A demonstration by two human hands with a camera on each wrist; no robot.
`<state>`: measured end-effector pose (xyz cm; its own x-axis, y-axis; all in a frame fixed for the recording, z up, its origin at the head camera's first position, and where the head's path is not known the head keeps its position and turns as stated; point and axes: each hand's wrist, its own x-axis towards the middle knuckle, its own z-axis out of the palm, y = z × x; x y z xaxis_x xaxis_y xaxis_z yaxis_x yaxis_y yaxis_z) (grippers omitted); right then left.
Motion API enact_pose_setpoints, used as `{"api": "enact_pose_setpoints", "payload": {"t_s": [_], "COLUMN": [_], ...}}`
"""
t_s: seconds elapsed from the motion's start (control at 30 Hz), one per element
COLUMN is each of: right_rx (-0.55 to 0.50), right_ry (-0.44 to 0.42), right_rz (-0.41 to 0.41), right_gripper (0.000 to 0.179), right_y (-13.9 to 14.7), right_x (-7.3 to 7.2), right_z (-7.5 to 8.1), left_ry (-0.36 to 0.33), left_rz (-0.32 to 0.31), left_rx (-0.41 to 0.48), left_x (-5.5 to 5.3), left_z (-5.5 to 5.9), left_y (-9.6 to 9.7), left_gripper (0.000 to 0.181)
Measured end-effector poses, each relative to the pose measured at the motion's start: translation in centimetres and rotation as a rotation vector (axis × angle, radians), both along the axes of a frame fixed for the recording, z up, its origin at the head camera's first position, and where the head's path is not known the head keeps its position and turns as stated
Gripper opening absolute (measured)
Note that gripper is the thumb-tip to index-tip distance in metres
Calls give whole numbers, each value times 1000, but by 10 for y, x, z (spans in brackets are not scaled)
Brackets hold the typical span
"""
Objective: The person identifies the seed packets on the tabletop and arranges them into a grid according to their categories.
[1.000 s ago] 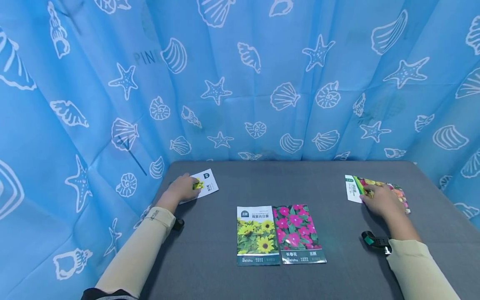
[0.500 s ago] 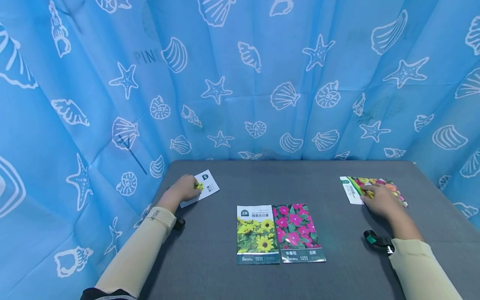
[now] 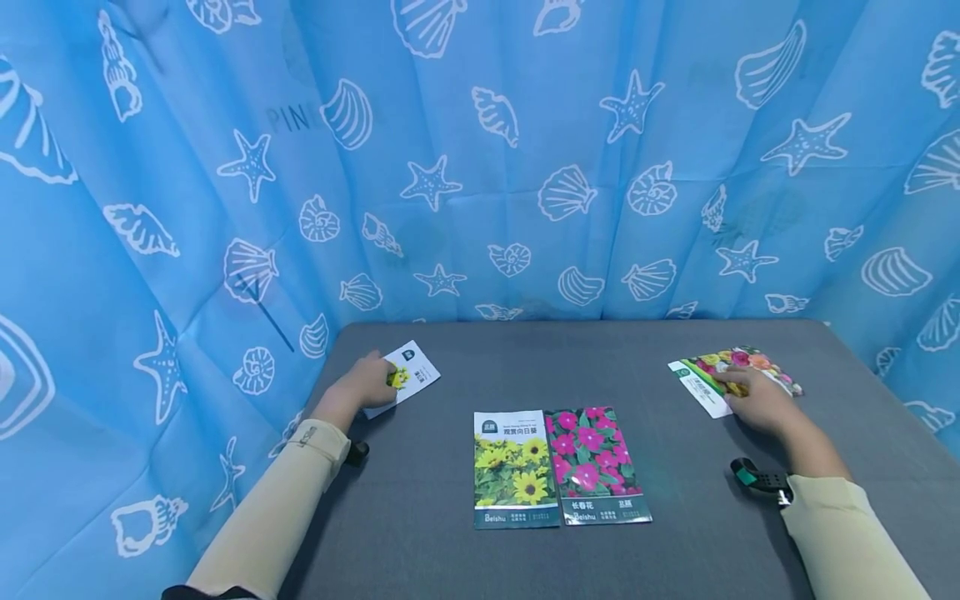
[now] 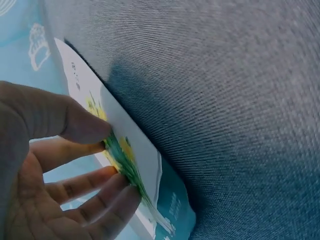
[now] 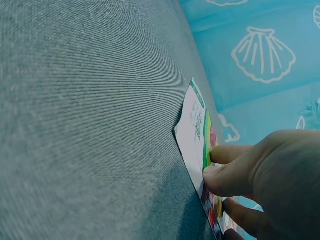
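At the table's far left, a white seed packet [image 3: 415, 372] with yellow flowers and a teal end lies at a slant. My left hand [image 3: 365, 382] touches its face with thumb and fingertips; the left wrist view shows the fingers [image 4: 100, 192] spread over the printed stems. Far to the right lies a seed packet [image 3: 705, 390] with a white-and-green end and many-coloured blooms. The fingertips of my right hand [image 3: 761, 400] rest on its face. In the right wrist view the thumb [image 5: 216, 181] touches beside the green stripe, while the hand hides part of the blooms.
Two seed packets lie side by side at the middle front: one with yellow sunflowers [image 3: 515, 471], the other with pink flowers [image 3: 596, 467]. A blue curtain [image 3: 480, 167] with white shells hangs behind the grey table [image 3: 420, 533] and along its sides.
The many-coloured packet has slid left and turned under my right hand, its white end swinging toward me. The white packet on the left has shifted very slightly right.
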<state>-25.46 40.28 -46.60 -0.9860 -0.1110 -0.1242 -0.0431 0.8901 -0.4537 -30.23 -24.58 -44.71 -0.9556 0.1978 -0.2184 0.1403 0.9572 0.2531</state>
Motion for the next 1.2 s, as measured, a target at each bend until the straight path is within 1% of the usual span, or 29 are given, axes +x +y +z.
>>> {"api": "enact_pose_setpoints", "payload": {"t_s": [0.07,0.13,0.2,0.27,0.37,0.43,0.47,0.57,0.63,0.7,0.8,0.9,1.07,1.2], "right_rx": [-8,-9,-13,-16,6,35,50,73,81,89,124,156,180,170], "right_ry": [0,11,41,82,153,181,183,155,115,70,14,-20,-38,-55], "right_rz": [7,18,24,11,-70,-151,-197,-309,-352,-374,-380,-377,-359,-349], "right_gripper": [49,48,47,44,42,42,45,60,69,77,82,85,85,86], "right_y": [0,0,0,-2,-5,-8,-10,-12,-13,-14,-17,-20,-21,-20], "right_x": [1,2,3,3,1,0,0,-2,-4,-5,-7,-9,-11,-12], "right_z": [-1,-2,-3,-4,-5,-4,-3,1,3,3,2,0,-1,0], "left_ry": [-10,-16,-15,-11,-5,3,8,11,-5,-30,-75,-98,-110,-117], "left_rz": [-2,-2,-3,-9,-26,-46,-58,-99,-123,-141,-145,-136,-121,-106], "left_rx": [-3,-7,-15,-21,-15,-6,4,51,95,130,146,142,144,138], "left_x": [2,4,6,7,7,6,6,4,3,2,2,3,4,4], "left_z": [2,2,2,1,0,0,0,2,3,4,3,3,3,3], "left_y": [0,1,1,0,-1,-3,-4,-8,-10,-12,-13,-13,-12,-12], "left_gripper": [62,63,63,63,62,61,61,64,67,69,68,67,68,70]}}
